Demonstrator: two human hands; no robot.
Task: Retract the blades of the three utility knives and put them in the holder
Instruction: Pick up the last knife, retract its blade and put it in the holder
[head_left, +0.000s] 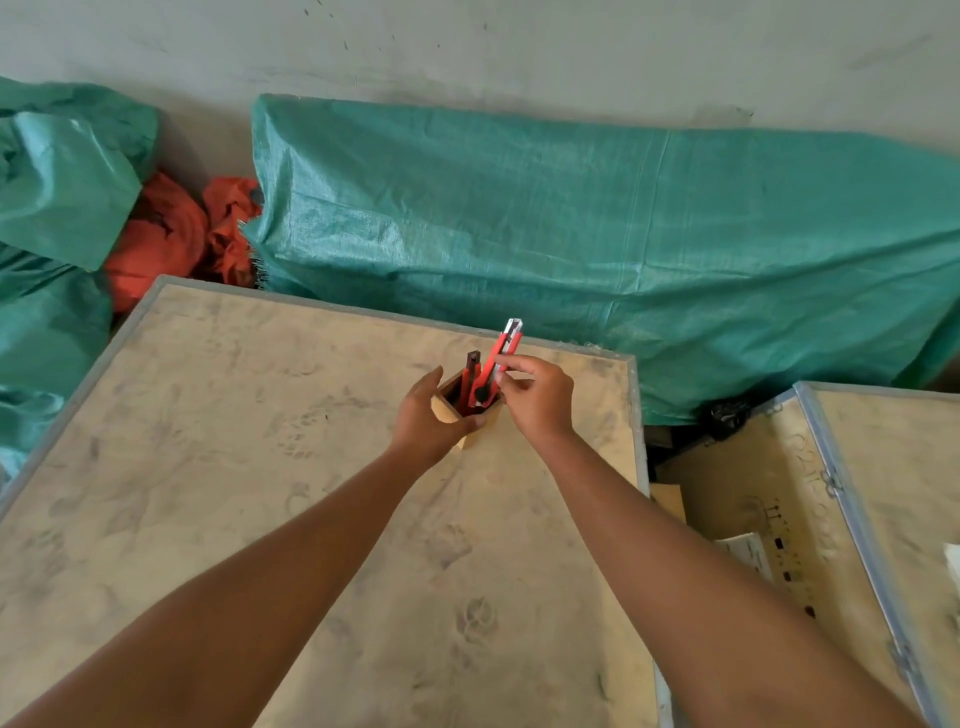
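A small wooden holder (445, 408) stands on the dusty plywood crate top (218, 467), near its far right corner. My left hand (427, 415) is wrapped around the holder's left side. My right hand (537, 395) pinches a red utility knife (500, 353) that leans tilted in the holder, lower end inside, metal tip up and to the right. Another knife (472, 366), dark red, stands upright in the holder beside it. A third knife is not visible.
Green woven tarps (597, 228) cover bulky items behind the crate, with orange cloth (171, 234) between them at the left. A second crate (841, 499) with metal edging stands to the right across a narrow gap. A grey wall lies beyond.
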